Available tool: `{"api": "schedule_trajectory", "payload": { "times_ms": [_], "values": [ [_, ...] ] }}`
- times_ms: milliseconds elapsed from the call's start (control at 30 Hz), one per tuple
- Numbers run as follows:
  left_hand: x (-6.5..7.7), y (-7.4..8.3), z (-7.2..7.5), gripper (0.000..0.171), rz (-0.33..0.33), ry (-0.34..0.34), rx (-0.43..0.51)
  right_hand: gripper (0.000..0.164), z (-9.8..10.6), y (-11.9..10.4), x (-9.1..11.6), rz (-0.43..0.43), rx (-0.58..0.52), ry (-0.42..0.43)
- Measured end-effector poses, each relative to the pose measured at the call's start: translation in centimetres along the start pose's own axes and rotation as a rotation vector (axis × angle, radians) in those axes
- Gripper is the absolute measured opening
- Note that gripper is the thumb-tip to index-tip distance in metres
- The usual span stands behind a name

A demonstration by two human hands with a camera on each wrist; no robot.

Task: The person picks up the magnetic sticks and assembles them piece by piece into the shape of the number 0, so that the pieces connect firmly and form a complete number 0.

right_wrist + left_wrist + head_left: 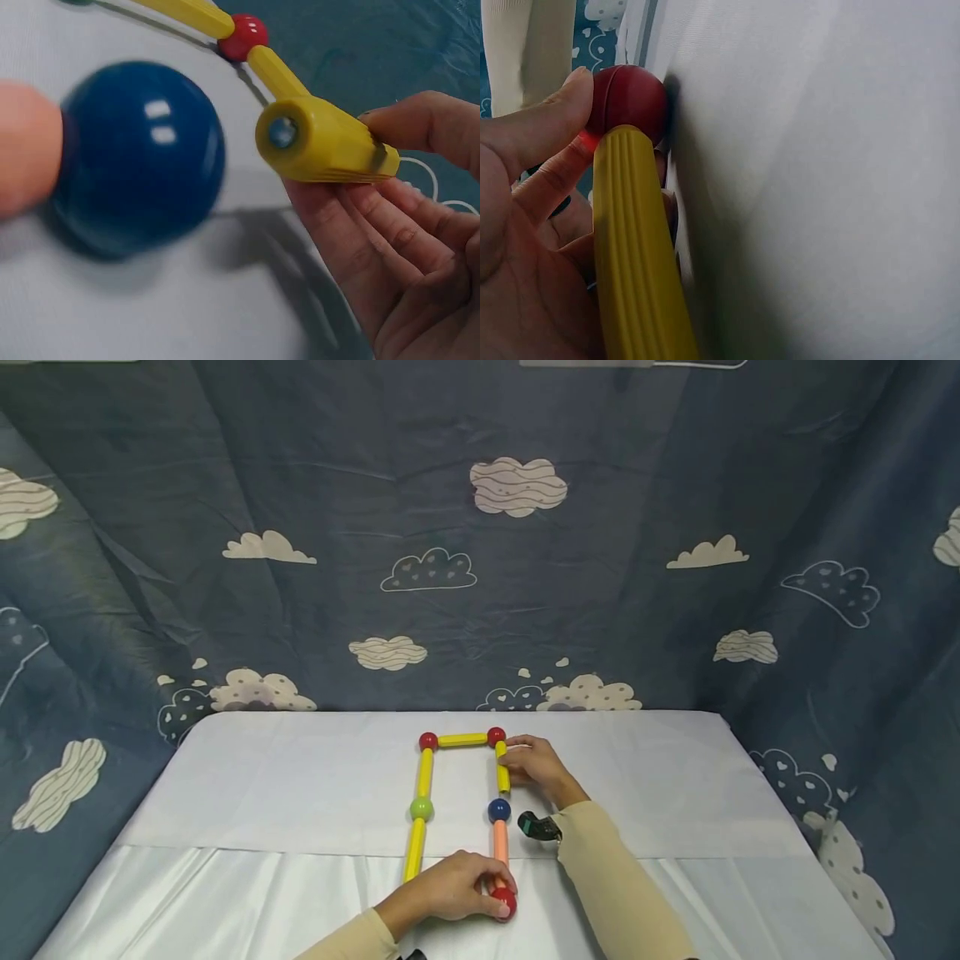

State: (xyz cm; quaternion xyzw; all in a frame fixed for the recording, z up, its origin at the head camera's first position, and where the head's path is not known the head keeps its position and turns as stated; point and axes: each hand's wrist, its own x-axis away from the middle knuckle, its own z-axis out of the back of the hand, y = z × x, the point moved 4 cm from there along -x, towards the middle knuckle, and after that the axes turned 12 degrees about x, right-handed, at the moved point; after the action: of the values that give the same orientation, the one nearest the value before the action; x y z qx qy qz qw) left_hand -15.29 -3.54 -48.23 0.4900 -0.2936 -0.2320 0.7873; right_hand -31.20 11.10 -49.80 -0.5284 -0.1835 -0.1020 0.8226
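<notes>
My left hand [457, 887] pinches a red ball [504, 903] at the near right corner of a frame of magnetic rods and balls. In the left wrist view, a ribbed yellow rod [634, 240] meets that ball and passes by the palm. My right hand [536, 767] pinches a yellow rod [502, 772] on the frame's right side, below the far right red ball [497, 737]. Its round metal tip [283, 133] faces the blue ball [498, 810], with a small gap between them. A salmon-pink rod [500, 839] joins the blue ball, running toward my left hand.
On the left side, yellow rods [425, 772] meet at a green ball [422, 808]. Across the far side, another yellow rod [462, 740] links two red balls. A white cloth [285, 785] covers the table, backed by a dark blue curtain [420, 618].
</notes>
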Motion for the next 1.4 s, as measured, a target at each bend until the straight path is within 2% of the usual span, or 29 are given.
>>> {"api": "schedule_trajectory", "payload": {
  "times_ms": [133, 533, 1033, 1400],
  "values": [
    [-0.1, 0.0, 0.0, 0.016, -0.001, -0.009, 0.008, 0.039, -0.4, 0.2, -0.1, -0.038, -0.08, -0.001],
    [-0.2, 0.1, -0.3, 0.016, -0.013, -0.014, -0.004, 0.033, -0.7, 1.0, -0.4, -0.115, -0.147, 0.04],
    [-0.1, -0.2, -0.2, 0.015, 0.023, 0.0, 0.007, 0.034, -1.0, 1.0, 0.1, -0.128, -0.137, 0.006],
    [-0.1, -0.1, -0.2, 0.014, 0.008, -0.007, 0.032, 0.035, -0.9, 1.6, 0.4, -0.133, -0.124, 0.041]
  ]
}}
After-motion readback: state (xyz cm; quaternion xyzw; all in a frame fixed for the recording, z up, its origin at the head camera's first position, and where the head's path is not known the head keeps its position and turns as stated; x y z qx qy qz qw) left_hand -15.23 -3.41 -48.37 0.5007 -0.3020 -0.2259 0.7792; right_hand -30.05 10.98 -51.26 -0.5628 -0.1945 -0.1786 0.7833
